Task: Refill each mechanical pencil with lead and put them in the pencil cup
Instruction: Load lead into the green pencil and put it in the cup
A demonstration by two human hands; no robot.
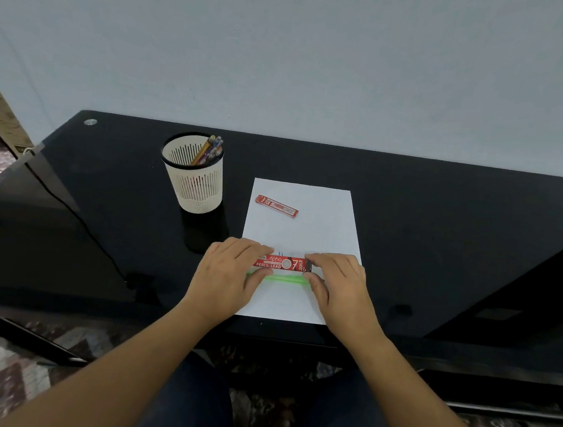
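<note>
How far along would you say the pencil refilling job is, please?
Done: several pencils already stand in the pencil cup. In hand: the left hand and right hand hold the red lead case by its ends, beside the green pencil lying on the paper. Left: filling that green pencil and putting it in the cup. A second lead case lies farther back.

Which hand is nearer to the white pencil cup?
Left. The left hand is on the near side of the pencil cup, slightly to its right; the right hand is farther right, over the paper.
</note>
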